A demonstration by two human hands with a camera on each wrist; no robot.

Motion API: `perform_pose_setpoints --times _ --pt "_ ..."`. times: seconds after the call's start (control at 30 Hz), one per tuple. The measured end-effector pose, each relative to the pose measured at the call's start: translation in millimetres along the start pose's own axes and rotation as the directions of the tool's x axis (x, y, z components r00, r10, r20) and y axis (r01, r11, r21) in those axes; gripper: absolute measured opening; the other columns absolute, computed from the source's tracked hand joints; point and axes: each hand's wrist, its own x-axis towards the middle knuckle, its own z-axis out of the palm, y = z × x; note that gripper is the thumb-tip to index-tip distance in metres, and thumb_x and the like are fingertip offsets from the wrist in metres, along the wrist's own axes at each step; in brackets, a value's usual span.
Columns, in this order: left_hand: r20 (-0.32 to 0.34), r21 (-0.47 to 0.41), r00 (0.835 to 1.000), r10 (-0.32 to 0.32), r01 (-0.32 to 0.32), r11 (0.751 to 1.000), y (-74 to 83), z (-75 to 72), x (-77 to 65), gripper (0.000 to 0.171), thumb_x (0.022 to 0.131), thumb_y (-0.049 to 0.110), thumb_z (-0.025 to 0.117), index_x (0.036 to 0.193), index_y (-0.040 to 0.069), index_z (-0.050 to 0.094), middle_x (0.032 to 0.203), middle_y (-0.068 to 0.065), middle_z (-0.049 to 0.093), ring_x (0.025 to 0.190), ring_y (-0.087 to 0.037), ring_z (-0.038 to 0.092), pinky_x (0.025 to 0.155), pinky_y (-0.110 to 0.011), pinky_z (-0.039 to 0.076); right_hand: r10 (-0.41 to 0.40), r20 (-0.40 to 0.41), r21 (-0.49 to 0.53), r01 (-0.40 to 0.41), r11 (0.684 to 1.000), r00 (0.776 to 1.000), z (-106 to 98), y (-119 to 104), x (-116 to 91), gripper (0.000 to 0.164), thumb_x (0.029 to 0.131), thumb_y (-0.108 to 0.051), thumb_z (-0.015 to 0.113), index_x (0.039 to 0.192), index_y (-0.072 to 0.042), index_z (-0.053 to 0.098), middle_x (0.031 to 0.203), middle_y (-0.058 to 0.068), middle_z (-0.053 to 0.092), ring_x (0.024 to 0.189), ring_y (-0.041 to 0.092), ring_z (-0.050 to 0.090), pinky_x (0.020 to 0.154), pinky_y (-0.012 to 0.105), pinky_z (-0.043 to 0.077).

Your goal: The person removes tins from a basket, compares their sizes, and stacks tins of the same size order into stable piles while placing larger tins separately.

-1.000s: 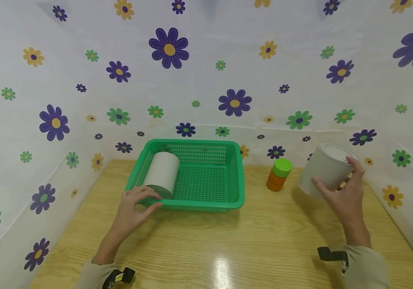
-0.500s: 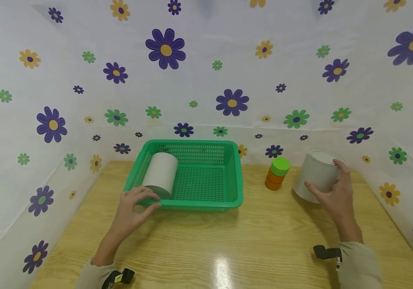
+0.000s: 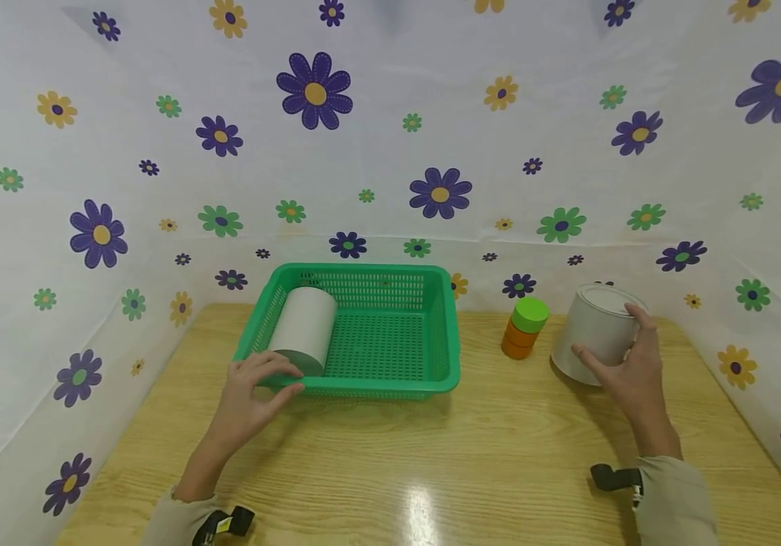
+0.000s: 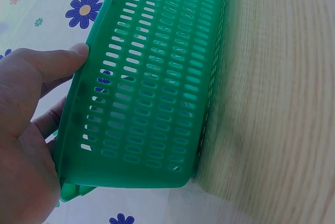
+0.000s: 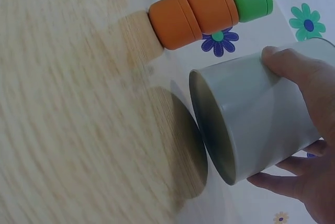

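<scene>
My right hand [image 3: 629,368] holds a grey-white can [image 3: 595,334] from its right side, thumb in front and fingers round the back. The can is slightly tilted, lid end up; in the right wrist view its underside [image 5: 212,127] shows close above the table, and whether its lower edge touches is hard to tell. With the left hand [image 3: 250,390] I pinch the front left rim of a green plastic basket [image 3: 390,384], thumb outside and fingers over the edge. Inside the basket, at its left end, a white cylinder [image 3: 305,326] lies on its side.
An orange jar-like stack with a green top [image 3: 525,327] stands upright between basket and can. The wooden table [image 3: 390,462] ends at a flowered white sheet [image 3: 390,136] behind and on both sides.
My right hand has brought the can down and a little left toward the table, and the can has become more upright. The left hand keeps its grip on the basket rim.
</scene>
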Motion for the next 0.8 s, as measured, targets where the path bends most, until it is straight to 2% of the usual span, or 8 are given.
perform_pose_setpoints --times 0.27,0.5,0.8 --pt "-0.013 0.004 1.0 0.024 -0.024 1.0 0.1 0.8 1.1 0.031 0.076 0.004 0.089 0.096 0.022 0.075 0.104 0.007 0.069 0.103 -0.017 0.059 0.082 -0.04 0.024 -0.001 -0.006 0.019 0.001 1.0 1.0 1.4 0.6 -0.9 0.1 0.078 -0.003 0.087 0.157 -0.018 0.027 0.152 0.029 0.035 0.13 0.054 0.044 0.091 0.075 0.042" --pt "-0.035 0.0 0.999 0.035 -0.035 0.999 1.8 0.4 1.2 0.031 0.075 0.003 0.089 0.095 0.023 0.075 0.102 0.006 0.07 0.101 -0.02 0.059 0.081 -0.04 0.024 -0.047 -0.027 0.044 0.049 0.998 0.999 5.8 2.5 -0.5 0.081 0.081 0.002 0.084 0.15 -0.007 0.043 0.145 0.03 0.044 0.13 0.055 0.047 0.086 0.072 0.045" --pt "-0.014 0.002 1.0 0.012 -0.012 1.0 -0.2 0.5 0.1 0.03 0.076 0.005 0.089 0.096 0.023 0.075 0.105 0.007 0.07 0.104 -0.017 0.058 0.083 -0.042 0.025 -0.061 -0.02 0.051 0.062 0.997 0.998 5.5 -0.9 -0.9 0.079 0.083 0.002 0.083 0.151 -0.006 0.043 0.144 0.032 0.043 0.131 0.056 0.046 0.086 0.072 0.045"
